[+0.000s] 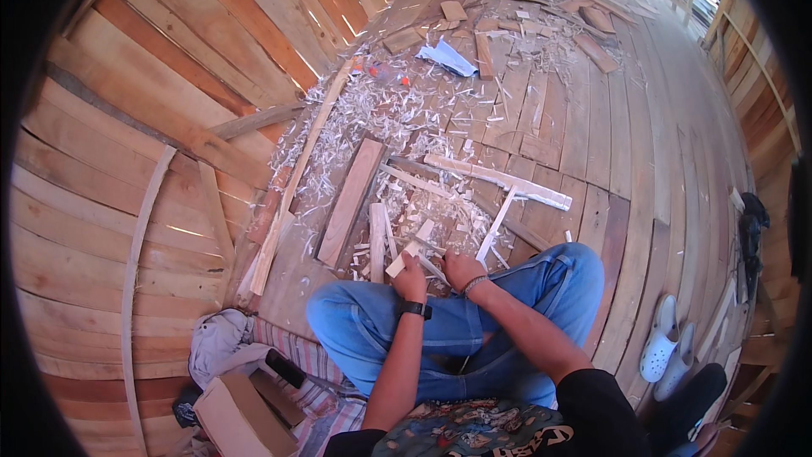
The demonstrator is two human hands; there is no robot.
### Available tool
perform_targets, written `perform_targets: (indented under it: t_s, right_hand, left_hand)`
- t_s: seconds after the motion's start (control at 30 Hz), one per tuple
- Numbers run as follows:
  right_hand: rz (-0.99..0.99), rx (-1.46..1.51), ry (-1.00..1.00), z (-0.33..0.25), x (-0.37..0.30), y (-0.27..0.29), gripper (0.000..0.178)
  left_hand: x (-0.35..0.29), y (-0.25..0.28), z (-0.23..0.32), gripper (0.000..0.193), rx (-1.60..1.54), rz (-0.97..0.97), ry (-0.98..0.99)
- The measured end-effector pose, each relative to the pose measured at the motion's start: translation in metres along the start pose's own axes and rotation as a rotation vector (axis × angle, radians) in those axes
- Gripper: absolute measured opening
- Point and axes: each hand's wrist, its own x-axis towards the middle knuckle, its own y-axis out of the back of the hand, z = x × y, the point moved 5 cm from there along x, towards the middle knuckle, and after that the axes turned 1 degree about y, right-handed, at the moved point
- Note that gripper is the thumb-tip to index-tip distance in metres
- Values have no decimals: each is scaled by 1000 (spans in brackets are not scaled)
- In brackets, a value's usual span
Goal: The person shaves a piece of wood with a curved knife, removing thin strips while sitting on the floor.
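I sit cross-legged on the plank floor. My left hand (410, 280) is closed around the near end of a short, pale strip of wood (411, 249), which tilts up and away to the right. My right hand (463, 271) is closed on a knife, its thin, dark blade (431, 245) reaching left against the wood; the handle is hidden in my fist. Just left of the strip, narrow wooden slats (377, 241) lie on the floor, and a pale stick (496, 225) leans beyond my right hand. Small chips and shavings (414, 202) spread around them.
A thick brown board (350, 203) lies to the left, a long pale beam (497, 179) ahead. Curled shavings (338, 131) heap along the plank wall (127, 203). A cardboard box (241, 419) sits at lower left, light clogs (660, 343) at right. Offcuts (596, 51) lie farther off.
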Motion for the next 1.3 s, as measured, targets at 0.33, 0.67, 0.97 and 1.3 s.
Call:
perform_targets:
  t_s: [0.33, 0.67, 0.97, 1.3]
  right_hand:
    - [-23, 78, -57, 2, -3, -1, 38]
    - [-70, 86, -90, 5, -4, 6, 39]
    - [-47, 159, -81, 16, 7, 9, 42]
    - [-131, 54, -147, 27, -2, 20, 39]
  left_hand:
    - [-1, 1, -3, 42, 50, -23, 41]
    - [-6, -2, 7, 41, -93, -67, 93]
    - [-21, -8, 39, 44, -120, -300, -29]
    - [-34, 9, 60, 40, -493, -813, 588]
